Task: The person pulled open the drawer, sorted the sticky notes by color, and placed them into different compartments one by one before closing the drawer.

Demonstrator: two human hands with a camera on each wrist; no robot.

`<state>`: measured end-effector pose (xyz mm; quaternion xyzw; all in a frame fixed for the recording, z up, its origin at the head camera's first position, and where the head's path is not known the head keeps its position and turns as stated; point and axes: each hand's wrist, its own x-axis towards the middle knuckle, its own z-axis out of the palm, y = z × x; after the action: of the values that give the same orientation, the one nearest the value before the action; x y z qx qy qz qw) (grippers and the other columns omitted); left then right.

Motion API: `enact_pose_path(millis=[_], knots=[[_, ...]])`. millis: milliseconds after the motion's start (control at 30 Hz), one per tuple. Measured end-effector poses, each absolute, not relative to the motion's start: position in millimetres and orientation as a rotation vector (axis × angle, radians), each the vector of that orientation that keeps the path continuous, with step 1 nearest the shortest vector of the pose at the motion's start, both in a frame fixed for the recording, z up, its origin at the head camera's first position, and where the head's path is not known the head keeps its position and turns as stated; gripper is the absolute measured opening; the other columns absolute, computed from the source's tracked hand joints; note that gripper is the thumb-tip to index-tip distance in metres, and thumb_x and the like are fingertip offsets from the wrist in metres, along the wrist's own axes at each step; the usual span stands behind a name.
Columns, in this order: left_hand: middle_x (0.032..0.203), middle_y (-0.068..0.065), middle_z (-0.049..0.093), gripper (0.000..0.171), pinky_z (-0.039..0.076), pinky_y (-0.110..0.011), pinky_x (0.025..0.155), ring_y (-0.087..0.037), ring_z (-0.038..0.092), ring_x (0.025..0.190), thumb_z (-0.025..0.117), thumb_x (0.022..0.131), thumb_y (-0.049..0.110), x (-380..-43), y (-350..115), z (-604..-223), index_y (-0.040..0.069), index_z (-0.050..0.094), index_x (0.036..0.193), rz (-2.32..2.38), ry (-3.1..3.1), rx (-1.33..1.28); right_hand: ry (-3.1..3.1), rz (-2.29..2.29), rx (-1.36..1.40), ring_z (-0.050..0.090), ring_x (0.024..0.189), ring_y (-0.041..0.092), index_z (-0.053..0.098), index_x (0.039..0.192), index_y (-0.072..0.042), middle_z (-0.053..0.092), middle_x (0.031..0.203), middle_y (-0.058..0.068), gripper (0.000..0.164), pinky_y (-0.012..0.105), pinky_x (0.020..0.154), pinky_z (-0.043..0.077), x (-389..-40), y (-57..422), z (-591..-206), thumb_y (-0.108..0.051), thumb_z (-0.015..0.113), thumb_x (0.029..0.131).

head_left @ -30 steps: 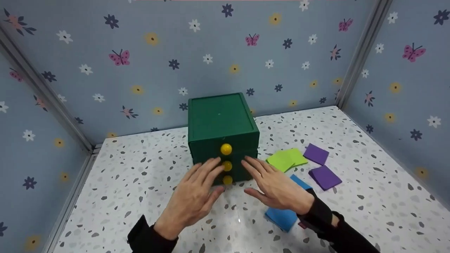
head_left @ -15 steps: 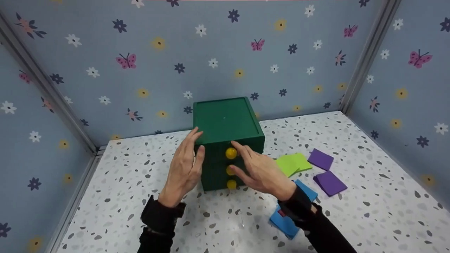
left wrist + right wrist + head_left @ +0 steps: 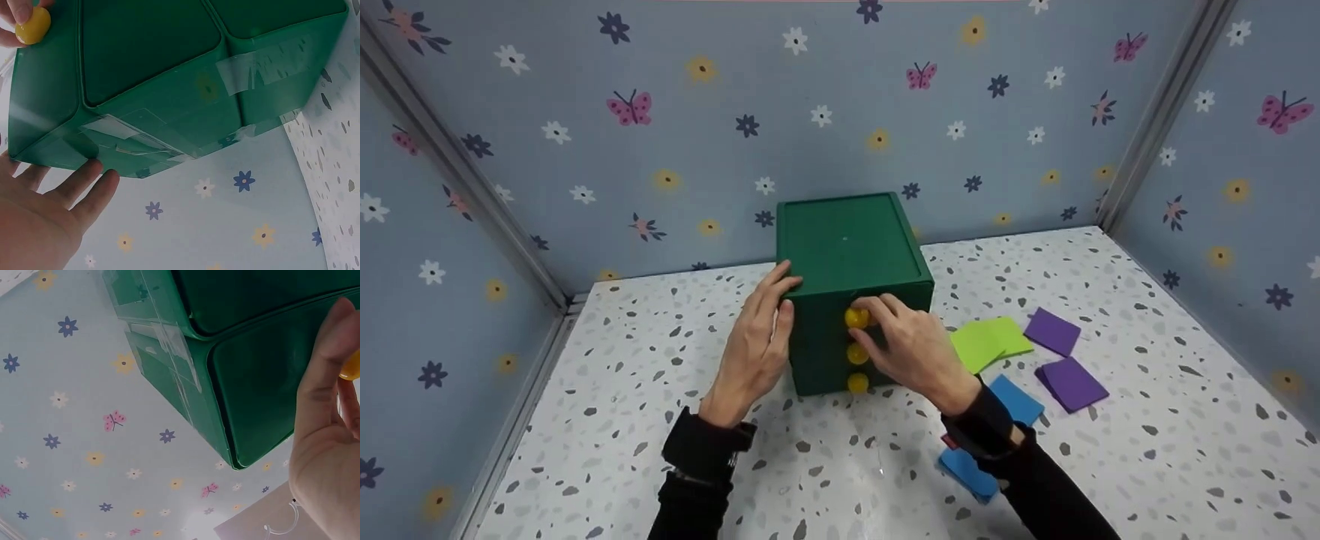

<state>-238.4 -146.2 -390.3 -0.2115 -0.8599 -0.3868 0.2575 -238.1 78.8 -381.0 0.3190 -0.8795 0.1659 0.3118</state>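
A green drawer box with yellow round knobs down its front stands near the back wall. My right hand pinches the top yellow knob between thumb and fingers; the right wrist view shows the knob partly hidden behind the thumb. Against the box's upper left front corner rests my left hand, its fingers fairly straight and touching the side. In the left wrist view, the left hand's fingers lie along the top edge, and clear tape runs down the side of the box. All the drawers look closed.
Right of the box lie lime green squares, purple squares and blue pieces, the blue ones partly under the right forearm. A small red piece shows beside the right cuff. Patterned wall panels enclose the speckled table.
My left hand has moved left and up from in front of the box to its upper left corner. The right hand has come to the top knob and taken hold of it.
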Motion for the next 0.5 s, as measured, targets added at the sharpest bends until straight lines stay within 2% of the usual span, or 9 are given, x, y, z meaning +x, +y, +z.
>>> enact_pose_path(millis=[500], knots=[[0.154, 0.004, 0.030, 0.038, 0.029, -0.034, 0.117, -0.015, 0.031, 0.141, 0.029, 0.105, 0.028, -239.1, -146.5, -390.3, 0.020, 0.045, 0.138, -1.000, -2.345, -0.577, -2.328, 0.402, 0.846, 0.060, 0.063, 0.010, 0.057, 0.116, -0.015, 0.064, 0.098, 0.002, 0.030, 0.015, 0.061, 0.052, -235.4, 80.1, -380.5, -0.035, 0.058, 0.093]])
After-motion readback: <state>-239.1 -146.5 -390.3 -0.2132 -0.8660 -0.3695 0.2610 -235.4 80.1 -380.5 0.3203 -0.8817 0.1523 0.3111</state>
